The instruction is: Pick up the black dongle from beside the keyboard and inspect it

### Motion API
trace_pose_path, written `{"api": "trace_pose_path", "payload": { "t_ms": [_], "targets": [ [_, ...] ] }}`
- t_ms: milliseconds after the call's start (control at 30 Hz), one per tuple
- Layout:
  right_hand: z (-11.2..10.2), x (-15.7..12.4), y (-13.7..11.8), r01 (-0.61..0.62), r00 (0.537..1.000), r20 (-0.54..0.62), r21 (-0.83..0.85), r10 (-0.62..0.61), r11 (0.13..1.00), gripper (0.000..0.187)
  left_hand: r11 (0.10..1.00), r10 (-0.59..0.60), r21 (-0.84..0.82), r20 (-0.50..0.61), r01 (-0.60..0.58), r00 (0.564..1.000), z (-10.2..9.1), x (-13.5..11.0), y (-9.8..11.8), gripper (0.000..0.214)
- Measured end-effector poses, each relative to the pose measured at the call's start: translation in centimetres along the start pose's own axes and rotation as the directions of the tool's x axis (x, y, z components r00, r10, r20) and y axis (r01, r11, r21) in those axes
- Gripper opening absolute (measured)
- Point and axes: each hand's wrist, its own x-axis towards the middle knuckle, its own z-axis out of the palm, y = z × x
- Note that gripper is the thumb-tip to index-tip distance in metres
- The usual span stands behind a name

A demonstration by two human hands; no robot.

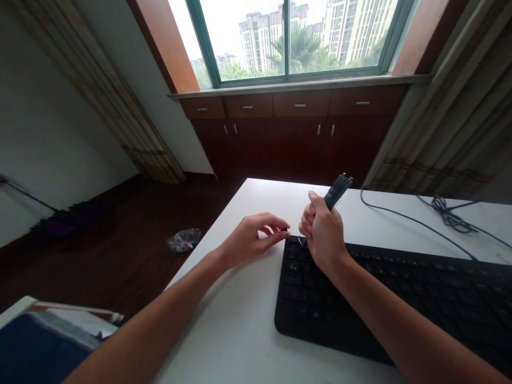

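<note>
A black keyboard [298, 293] lies flat on the white table [224, 314], its right end running out of view. My right hand [324, 229] is closed around a black keycap puller [338, 191], held tilted over the keyboard's far left corner. The puller's thin wire ends show below my fist, close to the top-left keys; whether they touch a key I cannot tell. Just left of that corner, my left hand [260, 233] pinches a small black keycap [285, 230] between thumb and forefinger, slightly off the keyboard's edge.
Behind the keyboard, a black cable [420, 216] runs across the table to a coiled bundle [448, 216]. On the dark floor lies a clear plastic bag [184, 240]. A low wooden cabinet [276, 144] stands beneath the window. Blue fabric [40, 341] sits at lower left.
</note>
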Motion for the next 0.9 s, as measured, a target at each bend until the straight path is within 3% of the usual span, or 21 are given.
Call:
{"api": "trace_pose_path", "payload": {
  "t_ms": [133, 233, 367, 500, 600, 900],
  "targets": [
    [-0.4, -0.3, -0.2, -0.071, 0.995, 0.063, -0.041, 0.073, 0.997, 0.043, 0.951, 0.063, 0.301, 0.025, -0.068, 0.998, -1.0, -0.1, -0.9, 0.026],
    [-0.6, -0.7, 0.1, -0.089, 0.989, 0.107, -0.081, 0.098, 0.993, 0.045, 0.926, 0.113, 0.351, 0.085, -0.136, 0.99, -1.2, -0.2, -1.2, 0.025],
    [-0.7, -1.1, 0.3, -0.061, 0.989, 0.128, -0.106, 0.074, 0.992, 0.044, 0.942, 0.109, 0.318, 0.018, -0.109, 0.994, -0.7, -0.2, -1.0, 0.025],
    [-0.7, -1.2, 0.1, -0.022, 0.995, 0.099, -0.099, 0.032, 0.995, 0.044, 0.991, 0.082, 0.115, -0.082, -0.072, 0.993, 0.1, -0.1, -0.2, 0.026],
    [-0.8, -1.0, 0.1, -0.005, 0.998, 0.062, -0.08, 0.01, 0.997, 0.045, 0.991, 0.128, 0.045, -0.067, -0.126, 0.989, 0.8, -0.2, 0.2, 0.026],
    [-0.9, -0.4, 0.0, -0.012, 1.0, -0.01, -0.033, 0.012, 0.999, 0.045, 0.956, 0.275, 0.096, 0.036, -0.277, 0.961, 0.5, -0.3, 0.0, 0.018]
  ]
}}
